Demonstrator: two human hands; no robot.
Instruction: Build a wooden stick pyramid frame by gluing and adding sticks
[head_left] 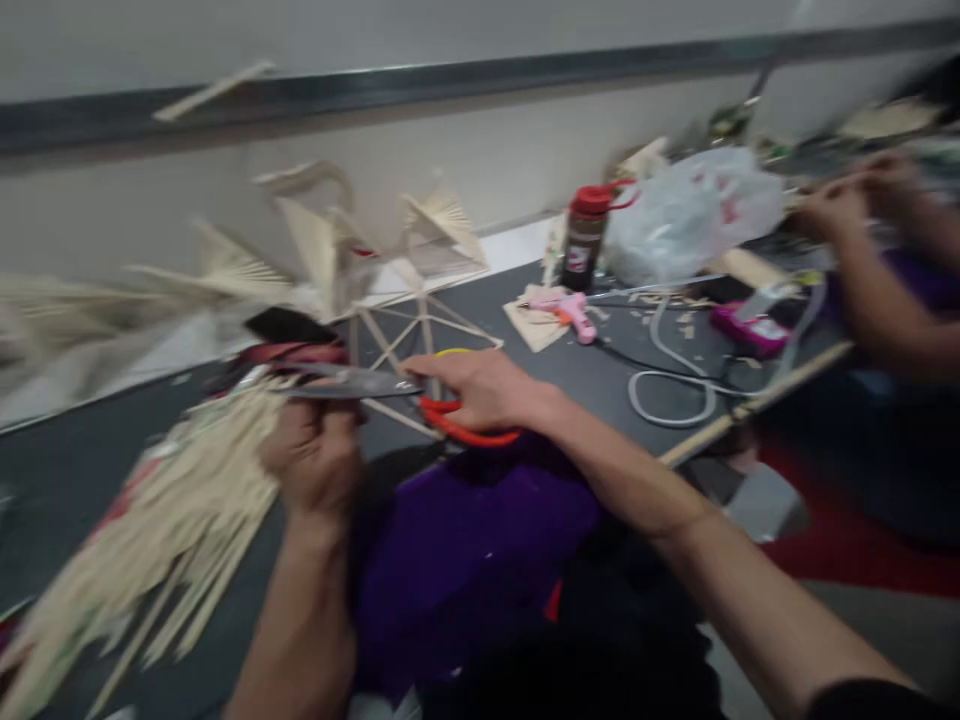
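Note:
My right hand (487,385) is closed round the orange handles of a pair of scissors (360,382), whose blades point left. The blades lie just over the fingertips of my left hand (315,450), which is closed; what it pinches is blurred. Left of that hand spreads a pile of thin wooden sticks (187,490). Behind the scissors stands an open frame of joined sticks (424,320). A dark red object with a black top (292,340) sits beyond my left hand.
A pink glue gun (570,312) rests near a wooden square, beside a red-capped bottle (585,240) and a white plastic bag (694,215). Cables loop over the table's right side. Fan-like stick models (442,230) stand along the wall. At far right are another person's hands (840,205).

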